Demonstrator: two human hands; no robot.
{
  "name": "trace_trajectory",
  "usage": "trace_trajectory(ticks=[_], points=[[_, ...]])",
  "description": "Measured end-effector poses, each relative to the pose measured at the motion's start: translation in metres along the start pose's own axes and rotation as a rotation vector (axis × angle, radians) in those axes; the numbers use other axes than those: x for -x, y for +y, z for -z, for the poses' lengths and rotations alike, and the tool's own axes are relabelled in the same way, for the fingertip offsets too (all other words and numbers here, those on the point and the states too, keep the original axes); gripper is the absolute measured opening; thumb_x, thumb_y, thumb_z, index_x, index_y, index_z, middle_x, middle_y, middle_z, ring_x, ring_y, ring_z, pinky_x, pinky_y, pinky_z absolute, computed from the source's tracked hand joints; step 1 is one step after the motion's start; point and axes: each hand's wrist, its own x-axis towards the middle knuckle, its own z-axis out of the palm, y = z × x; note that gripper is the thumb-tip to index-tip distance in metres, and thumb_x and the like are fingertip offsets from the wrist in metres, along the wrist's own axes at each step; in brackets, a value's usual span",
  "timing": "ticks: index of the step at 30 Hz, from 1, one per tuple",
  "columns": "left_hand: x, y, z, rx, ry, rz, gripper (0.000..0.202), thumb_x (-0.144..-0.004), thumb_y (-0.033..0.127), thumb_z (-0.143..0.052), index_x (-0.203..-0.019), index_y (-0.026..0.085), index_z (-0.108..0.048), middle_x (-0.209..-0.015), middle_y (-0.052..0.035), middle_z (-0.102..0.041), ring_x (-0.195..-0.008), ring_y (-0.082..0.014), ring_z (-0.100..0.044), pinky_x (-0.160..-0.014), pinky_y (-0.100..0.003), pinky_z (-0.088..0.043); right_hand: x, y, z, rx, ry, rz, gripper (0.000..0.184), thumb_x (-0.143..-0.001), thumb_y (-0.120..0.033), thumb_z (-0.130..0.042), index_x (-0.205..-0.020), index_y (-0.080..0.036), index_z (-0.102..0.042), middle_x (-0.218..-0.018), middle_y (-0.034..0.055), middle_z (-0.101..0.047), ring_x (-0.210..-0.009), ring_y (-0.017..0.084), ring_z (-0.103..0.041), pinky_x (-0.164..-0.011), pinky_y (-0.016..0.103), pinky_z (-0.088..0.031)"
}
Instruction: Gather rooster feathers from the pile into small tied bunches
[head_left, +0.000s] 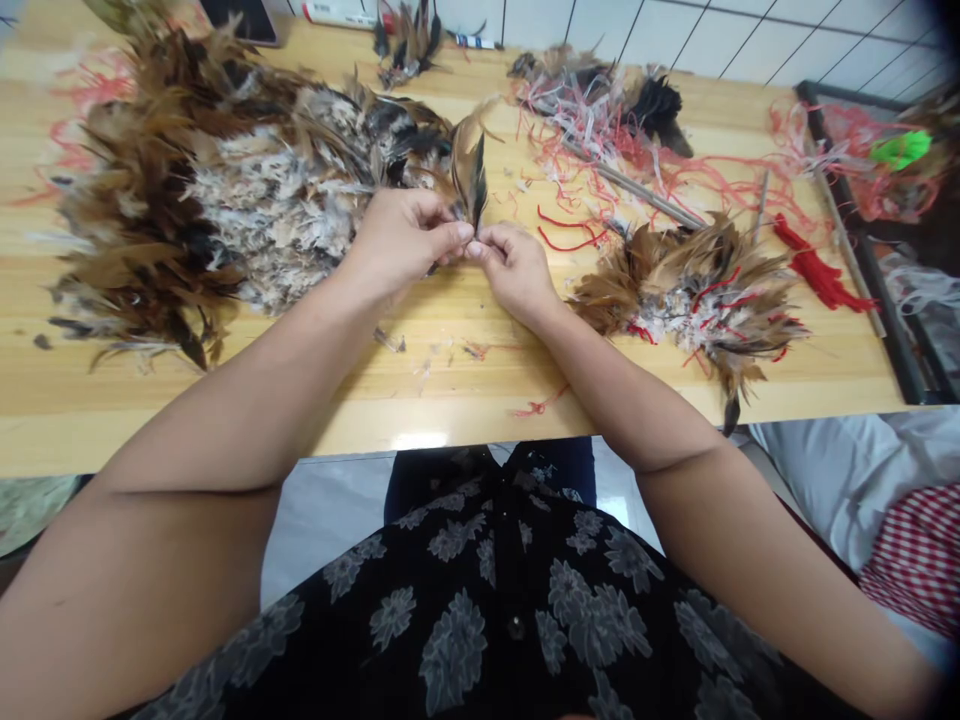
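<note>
My left hand (405,240) and my right hand (514,268) meet over the middle of a wooden table (450,410). Both pinch the quill ends of a small bunch of brown and black feathers (471,175) that stands upright between the fingertips. A big heap of brown, black and white feathers (225,190) lies just left of my left hand. A smaller feather bundle with red string in it (697,290) lies right of my right hand.
Loose red and white strings (600,130) with thin sticks are scattered at the back right. A red tassel (814,270) lies near a black metal frame (862,240) at the right edge. More feathers (409,40) lie at the far edge by a tiled wall.
</note>
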Motion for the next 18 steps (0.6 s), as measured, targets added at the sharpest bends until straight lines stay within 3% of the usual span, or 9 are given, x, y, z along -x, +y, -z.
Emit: trace_trajectory(ticks=[4,8,13,15,18], points=[[-0.005,-0.01,-0.001,0.112,-0.025,-0.02,0.029,-0.092,0.0,-0.085,-0.075,0.022,-0.076,-0.068,0.0002,-0.071,-0.062,-0.0177,-0.058,-0.066,-0.033,-0.043,-0.001,0.004,0.0,0.07,0.014,-0.004,0.036,-0.12,-0.049,-0.083,-0.097,-0.023,-0.076,-0.108,0.0049,-0.079,-0.111,0.023,-0.072,-0.107,0.039,-0.058],[-0.009,-0.028,-0.001,0.193,-0.055,-0.064,0.032,-0.092,0.017,-0.103,-0.08,0.024,-0.075,-0.072,0.0019,-0.073,-0.064,-0.0163,-0.062,-0.067,-0.032,-0.047,-0.001,0.005,-0.001,0.087,0.017,-0.014,0.031,-0.12,-0.044,-0.084,-0.099,-0.023,-0.078,-0.109,0.0047,-0.08,-0.111,0.023,-0.074,-0.106,0.039,-0.059],[-0.013,-0.039,0.006,0.229,-0.098,-0.037,0.052,-0.094,0.047,-0.118,-0.087,0.025,-0.071,-0.077,0.0013,-0.074,-0.072,-0.0195,-0.071,-0.072,-0.034,-0.057,-0.001,0.006,-0.001,-0.002,0.004,-0.014,0.045,-0.116,-0.064,-0.087,-0.101,-0.022,-0.082,-0.103,0.0034,-0.079,-0.104,0.021,-0.072,-0.103,0.037,-0.06],[-0.014,-0.038,0.01,0.26,-0.115,-0.011,0.047,-0.093,0.041,-0.118,-0.089,0.025,-0.074,-0.08,0.0001,-0.077,-0.076,-0.0209,-0.074,-0.075,-0.035,-0.06,-0.002,0.007,0.0,-0.08,-0.014,-0.018,0.054,-0.112,-0.075,-0.088,-0.104,-0.022,-0.085,-0.102,0.0031,-0.08,-0.101,0.02,-0.07,-0.098,0.035,-0.059],[-0.014,-0.034,0.012,0.322,-0.118,0.013,0.033,-0.086,0.019,-0.112,-0.084,0.025,-0.079,-0.08,-0.0001,-0.078,-0.072,-0.0181,-0.068,-0.071,-0.032,-0.057,-0.004,0.008,0.002,-0.175,-0.032,-0.021,0.061,-0.107,-0.082,-0.09,-0.108,-0.021,-0.087,-0.1,0.0019,-0.079,-0.096,0.018,-0.067,-0.092,0.034,-0.058]])
